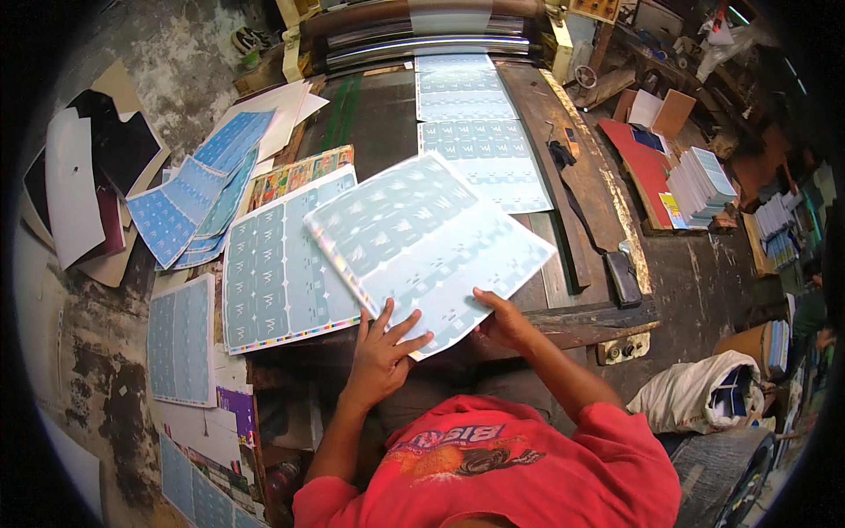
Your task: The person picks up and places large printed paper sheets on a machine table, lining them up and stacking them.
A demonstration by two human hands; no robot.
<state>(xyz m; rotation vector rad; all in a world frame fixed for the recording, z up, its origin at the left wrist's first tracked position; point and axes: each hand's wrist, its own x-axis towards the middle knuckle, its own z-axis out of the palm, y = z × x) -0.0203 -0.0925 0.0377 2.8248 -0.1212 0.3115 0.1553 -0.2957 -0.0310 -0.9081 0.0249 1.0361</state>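
Note:
A pale blue printed sheet (431, 251), possibly more than one layer, lies tilted in front of me, slightly blurred. My right hand (506, 321) grips its near right edge, thumb on top and the other fingers hidden underneath. My left hand (383, 359) has its fingers spread against the sheet's near left edge. Partly beneath the sheet, to the left, lies a stack of similar printed sheets (282, 273) with a coloured strip along its near edge. Beyond, two printed sheets (484, 163) lie in line on the dark table (378, 110), leading toward the rollers.
A machine with metal rollers (431, 44) stands at the far end. Blue printed sheets (180, 207) lie loosely at left, with another stack (182, 343) nearer. A dark pouch (623, 280) rests at the table's right edge. Booklet stacks (701, 189) and a white sack (700, 392) are at right.

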